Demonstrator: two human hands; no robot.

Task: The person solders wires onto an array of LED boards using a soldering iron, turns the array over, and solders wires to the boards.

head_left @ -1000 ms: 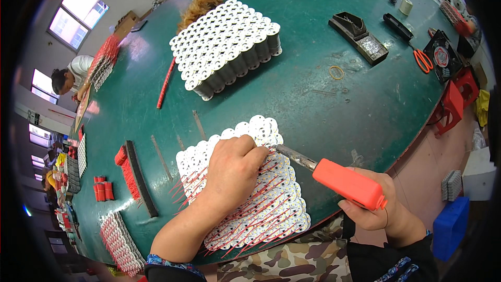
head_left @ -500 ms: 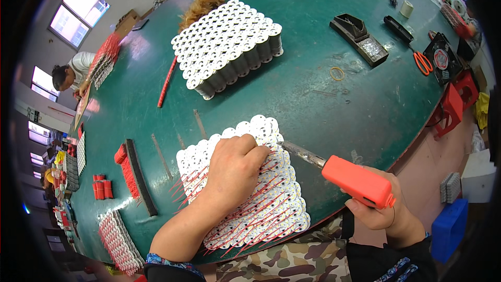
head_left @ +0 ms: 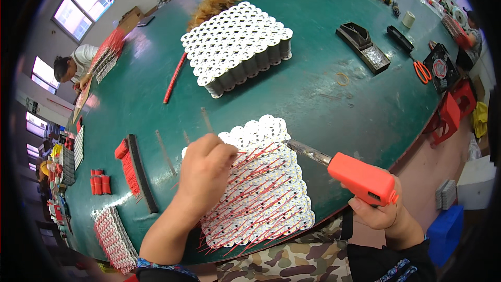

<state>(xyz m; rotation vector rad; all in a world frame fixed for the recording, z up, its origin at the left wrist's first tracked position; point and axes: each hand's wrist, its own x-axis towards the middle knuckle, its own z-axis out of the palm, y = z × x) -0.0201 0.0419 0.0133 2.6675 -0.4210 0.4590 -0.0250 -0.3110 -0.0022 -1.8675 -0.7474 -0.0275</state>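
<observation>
Dark-green glossy tabletop (head_left: 313,117), and by its near edge sits a white-topped block of round cells (head_left: 261,190) with thin red wires (head_left: 255,156), probably heavy and stiff, so I'd grip its sides and spare those bendy wires. Left hand (head_left: 206,169) curls over its upper-left part, can't tell if it's pinching anything; right hand (head_left: 380,211) wraps an orange-red plastic gun-shaped tool (head_left: 361,178), best held behind the likely-hot metal barrel (head_left: 310,153)
</observation>
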